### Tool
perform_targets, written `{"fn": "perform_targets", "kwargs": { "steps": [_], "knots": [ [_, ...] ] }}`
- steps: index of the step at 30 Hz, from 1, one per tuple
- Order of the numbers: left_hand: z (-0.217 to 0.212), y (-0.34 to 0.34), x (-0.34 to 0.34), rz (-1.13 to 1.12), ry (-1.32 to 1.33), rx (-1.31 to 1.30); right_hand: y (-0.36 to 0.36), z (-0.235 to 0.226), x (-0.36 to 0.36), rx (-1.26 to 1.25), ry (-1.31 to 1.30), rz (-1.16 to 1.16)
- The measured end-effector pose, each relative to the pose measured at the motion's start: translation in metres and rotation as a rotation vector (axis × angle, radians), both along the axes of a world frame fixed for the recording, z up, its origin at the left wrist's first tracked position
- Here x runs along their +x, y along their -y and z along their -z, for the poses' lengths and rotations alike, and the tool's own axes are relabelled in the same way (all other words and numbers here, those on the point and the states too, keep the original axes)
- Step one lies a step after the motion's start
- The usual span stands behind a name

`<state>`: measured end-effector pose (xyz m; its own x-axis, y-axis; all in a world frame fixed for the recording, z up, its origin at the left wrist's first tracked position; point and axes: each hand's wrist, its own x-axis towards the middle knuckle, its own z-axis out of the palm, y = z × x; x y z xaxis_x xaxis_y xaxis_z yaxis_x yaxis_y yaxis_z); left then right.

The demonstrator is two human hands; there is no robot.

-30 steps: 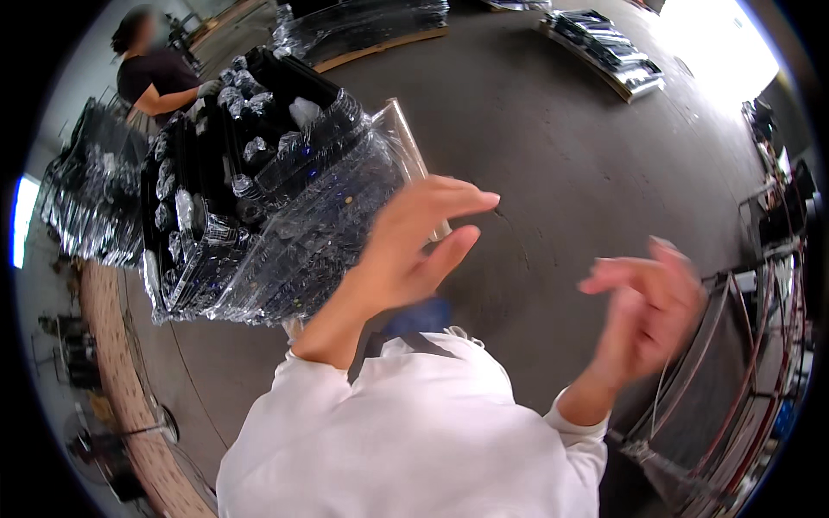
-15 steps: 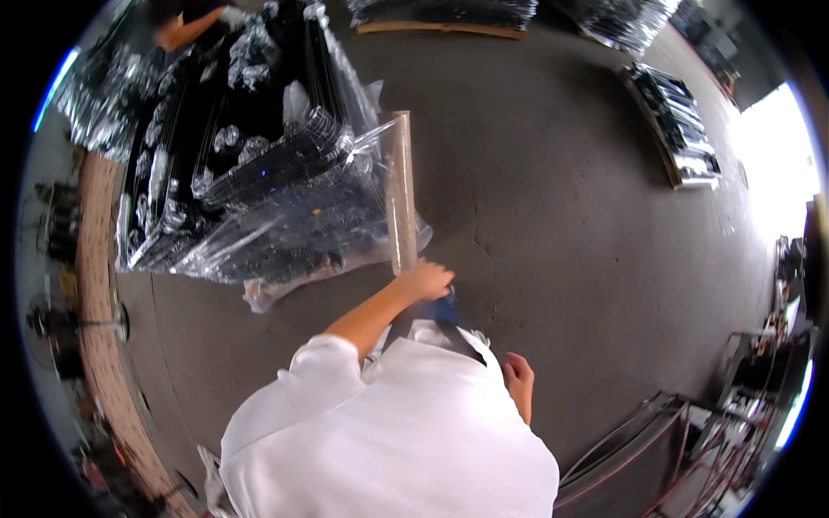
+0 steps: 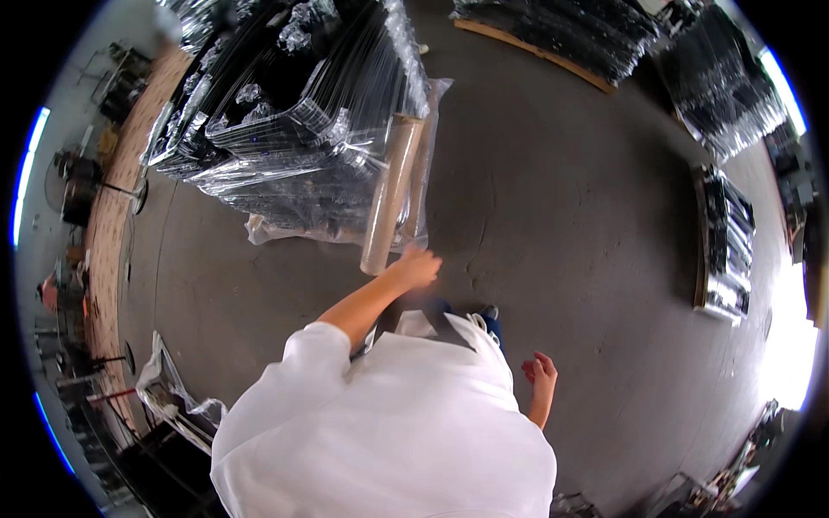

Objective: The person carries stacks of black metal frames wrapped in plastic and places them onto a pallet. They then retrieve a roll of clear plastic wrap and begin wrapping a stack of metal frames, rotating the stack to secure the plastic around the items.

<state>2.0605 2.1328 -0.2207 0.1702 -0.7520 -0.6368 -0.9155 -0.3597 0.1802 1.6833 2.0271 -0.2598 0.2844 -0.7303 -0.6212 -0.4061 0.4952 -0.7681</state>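
Observation:
My left hand (image 3: pixel 417 266) is closed at the lower end of a long roll of clear stretch film (image 3: pixel 393 194), which stands tilted in front of me; the exact grip is partly hidden. Film pulls tight from the roll to a large stack of black frame-like parts (image 3: pixel 315 125) wrapped in clear plastic, ahead and to the left. A loose plastic sheet (image 3: pixel 298 233) hangs out around the stack's base. At my right side, low and away from the stack, my right hand (image 3: pixel 541 369) hangs with loosely curled fingers apart, nothing in it.
Wrapped dark stacks on pallets stand at the far side (image 3: pixel 561 39) and far right (image 3: pixel 721 82). A low wrapped pallet load (image 3: pixel 725 242) lies at right. Left are a fan (image 3: pixel 134 197) and a plastic-draped metal frame (image 3: pixel 168 393). Grey concrete floor (image 3: pixel 579 216) runs between.
My view has turned to the left, so the pallets at right swing further round. The roll now leans, its lower end further left. My right hand has moved slightly outward.

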Motion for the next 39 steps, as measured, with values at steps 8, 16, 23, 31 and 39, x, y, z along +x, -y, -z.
{"fn": "perform_targets", "kwargs": {
  "steps": [8, 16, 23, 31, 39],
  "knots": [
    [-0.009, 0.027, -0.067, -0.358, -0.151, 0.042, 0.188, -0.028, 0.018, -0.374, 0.048, -0.409],
    [-0.014, 0.088, -0.11, -0.407, -0.272, -0.054, 0.218, -0.03, 0.065, -0.183, 0.138, -0.53],
    [0.0, 0.127, -0.077, -0.434, -0.194, 0.087, 0.25, 0.002, 0.036, -0.144, 0.106, -0.607],
    [0.049, 0.345, -0.05, 0.006, -0.175, 0.184, 0.359, -0.017, -0.02, -0.31, -0.043, -0.027],
    [-0.031, 0.634, -0.154, 0.538, -0.157, -0.298, 0.375, -0.025, -0.124, -0.331, 0.094, 0.778]
  ]
}}
